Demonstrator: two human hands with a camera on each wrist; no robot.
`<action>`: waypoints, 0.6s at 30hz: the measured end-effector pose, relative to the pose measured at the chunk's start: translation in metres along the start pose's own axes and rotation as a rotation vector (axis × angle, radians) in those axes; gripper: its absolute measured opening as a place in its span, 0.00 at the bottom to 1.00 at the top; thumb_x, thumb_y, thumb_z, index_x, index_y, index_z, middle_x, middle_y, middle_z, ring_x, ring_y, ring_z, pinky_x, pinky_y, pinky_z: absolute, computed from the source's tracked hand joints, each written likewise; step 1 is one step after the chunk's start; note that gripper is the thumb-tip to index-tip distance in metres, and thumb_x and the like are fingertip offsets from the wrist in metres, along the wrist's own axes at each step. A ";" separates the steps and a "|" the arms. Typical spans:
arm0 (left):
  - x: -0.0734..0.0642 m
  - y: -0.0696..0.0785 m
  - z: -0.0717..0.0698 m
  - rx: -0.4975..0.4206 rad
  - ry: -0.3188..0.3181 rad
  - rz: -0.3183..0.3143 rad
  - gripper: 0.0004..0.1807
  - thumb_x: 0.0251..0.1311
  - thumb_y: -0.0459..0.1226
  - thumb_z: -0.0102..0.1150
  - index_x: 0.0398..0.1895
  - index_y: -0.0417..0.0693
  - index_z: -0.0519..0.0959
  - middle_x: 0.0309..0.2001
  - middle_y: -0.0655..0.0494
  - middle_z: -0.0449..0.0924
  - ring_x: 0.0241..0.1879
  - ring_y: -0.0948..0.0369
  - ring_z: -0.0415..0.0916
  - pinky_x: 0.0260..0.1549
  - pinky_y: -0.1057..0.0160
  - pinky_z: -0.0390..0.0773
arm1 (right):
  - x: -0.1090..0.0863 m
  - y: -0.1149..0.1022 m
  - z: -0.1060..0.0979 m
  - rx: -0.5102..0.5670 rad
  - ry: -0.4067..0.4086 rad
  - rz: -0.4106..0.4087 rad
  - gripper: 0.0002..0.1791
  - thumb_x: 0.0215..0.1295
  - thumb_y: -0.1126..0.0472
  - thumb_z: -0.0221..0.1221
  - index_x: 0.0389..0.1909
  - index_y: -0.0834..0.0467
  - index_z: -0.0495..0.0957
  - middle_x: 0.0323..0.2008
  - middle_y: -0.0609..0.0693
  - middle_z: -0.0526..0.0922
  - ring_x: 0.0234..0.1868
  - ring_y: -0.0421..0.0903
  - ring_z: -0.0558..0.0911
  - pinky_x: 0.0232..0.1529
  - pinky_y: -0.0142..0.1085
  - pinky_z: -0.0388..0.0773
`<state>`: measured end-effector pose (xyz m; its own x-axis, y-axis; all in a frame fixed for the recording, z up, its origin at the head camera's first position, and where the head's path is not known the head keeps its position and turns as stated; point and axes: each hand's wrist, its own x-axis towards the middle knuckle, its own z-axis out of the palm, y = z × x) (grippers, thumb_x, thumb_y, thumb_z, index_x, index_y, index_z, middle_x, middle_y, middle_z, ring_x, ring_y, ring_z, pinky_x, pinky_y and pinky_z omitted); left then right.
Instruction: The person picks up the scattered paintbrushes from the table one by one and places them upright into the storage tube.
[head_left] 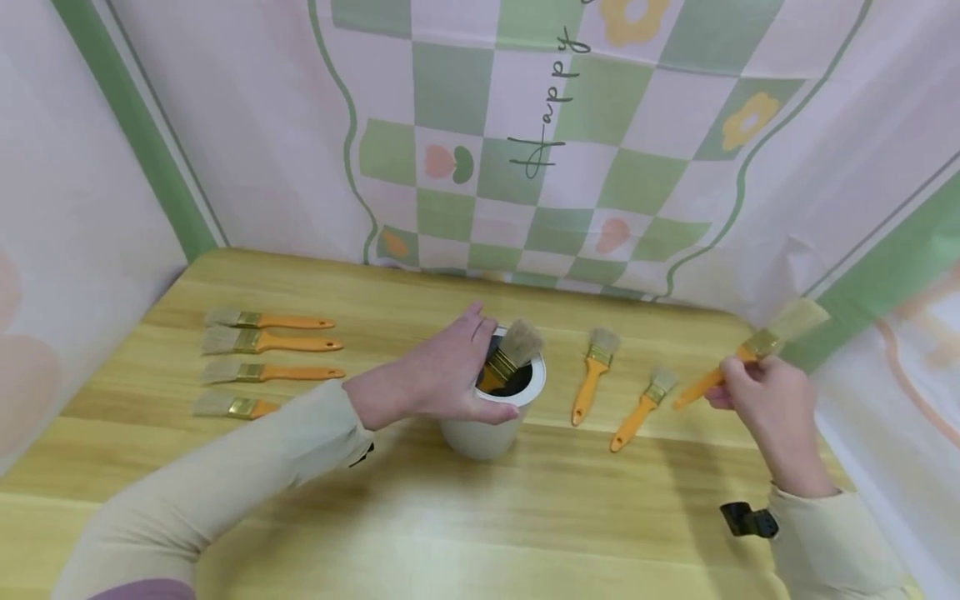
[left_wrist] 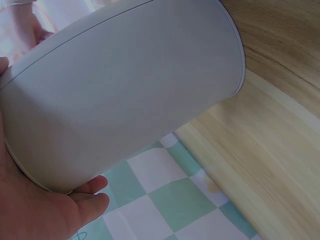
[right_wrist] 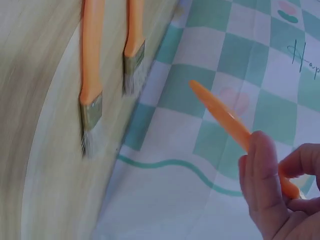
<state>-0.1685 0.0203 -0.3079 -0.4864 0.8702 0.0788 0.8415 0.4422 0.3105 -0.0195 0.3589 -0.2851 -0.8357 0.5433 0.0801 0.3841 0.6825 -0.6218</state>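
My left hand (head_left: 442, 367) grips the rim of a light grey cylindrical holder (head_left: 483, 437) from the left side, thumb at the front and fingers at the back. Its plain outer wall (left_wrist: 125, 90) fills much of the left wrist view. Inside the holder leans a paintbrush (head_left: 517, 343), bristles up and jutting past the rim. My right hand (head_left: 776, 408) pinches another paintbrush (head_left: 761, 343) above the table's right end. That brush's bristles point up and away, and its orange handle (right_wrist: 220, 112) sticks out past the fingertips. Some of the holder's interior is hidden by the left hand.
Two paintbrushes, one nearer the holder (head_left: 592, 379) and one farther right (head_left: 647, 408), lie on the wooden table (head_left: 525, 517). Several more brushes (head_left: 273, 343) lie in a column at the left, the lowest partly behind the left sleeve. A checked cloth (head_left: 517, 167) hangs behind the table.
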 end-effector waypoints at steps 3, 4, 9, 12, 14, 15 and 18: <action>0.000 0.000 -0.001 0.026 0.000 -0.001 0.59 0.50 0.69 0.55 0.69 0.29 0.55 0.67 0.35 0.62 0.75 0.42 0.47 0.72 0.56 0.54 | -0.001 -0.008 0.003 0.079 0.051 -0.016 0.20 0.69 0.57 0.42 0.48 0.70 0.70 0.16 0.29 0.78 0.18 0.32 0.82 0.24 0.24 0.79; 0.000 -0.001 -0.001 0.033 -0.001 0.000 0.59 0.49 0.69 0.55 0.69 0.29 0.55 0.67 0.35 0.62 0.75 0.42 0.47 0.72 0.56 0.55 | -0.002 -0.012 0.002 0.102 0.071 -0.017 0.18 0.69 0.57 0.42 0.46 0.67 0.70 0.15 0.27 0.77 0.18 0.32 0.82 0.23 0.25 0.80; 0.001 0.000 0.001 0.058 0.002 0.024 0.60 0.50 0.70 0.54 0.69 0.28 0.55 0.66 0.34 0.62 0.74 0.42 0.49 0.72 0.56 0.56 | -0.012 -0.043 0.000 0.161 0.184 -0.045 0.12 0.70 0.56 0.43 0.39 0.58 0.73 0.13 0.25 0.76 0.15 0.31 0.81 0.20 0.24 0.78; 0.002 0.000 0.000 0.054 0.007 0.032 0.59 0.50 0.69 0.55 0.68 0.28 0.55 0.66 0.34 0.63 0.74 0.42 0.50 0.73 0.56 0.54 | -0.018 -0.065 0.004 0.196 0.223 -0.093 0.12 0.71 0.58 0.44 0.36 0.57 0.75 0.13 0.25 0.76 0.15 0.28 0.80 0.20 0.22 0.77; 0.002 -0.001 0.000 0.048 0.009 0.031 0.59 0.50 0.68 0.55 0.68 0.28 0.55 0.66 0.34 0.63 0.74 0.42 0.50 0.73 0.56 0.54 | -0.020 -0.078 0.007 0.200 0.235 -0.134 0.11 0.71 0.59 0.46 0.35 0.57 0.75 0.13 0.24 0.76 0.15 0.27 0.79 0.20 0.21 0.77; 0.002 -0.001 0.000 0.047 0.012 0.028 0.59 0.50 0.68 0.55 0.68 0.28 0.56 0.66 0.33 0.63 0.74 0.42 0.50 0.73 0.56 0.54 | -0.021 -0.084 0.009 0.210 0.243 -0.154 0.09 0.70 0.60 0.46 0.34 0.57 0.75 0.13 0.23 0.76 0.15 0.26 0.79 0.21 0.21 0.77; 0.002 -0.001 0.000 0.050 0.014 0.023 0.59 0.50 0.68 0.55 0.68 0.28 0.56 0.66 0.33 0.62 0.74 0.42 0.50 0.72 0.56 0.56 | -0.020 -0.094 0.012 0.230 0.267 -0.189 0.08 0.69 0.61 0.47 0.33 0.56 0.75 0.14 0.23 0.75 0.15 0.26 0.78 0.21 0.20 0.76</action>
<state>-0.1701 0.0213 -0.3086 -0.4697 0.8772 0.0992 0.8631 0.4327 0.2603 -0.0437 0.2783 -0.2373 -0.7402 0.5472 0.3908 0.1099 0.6719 -0.7325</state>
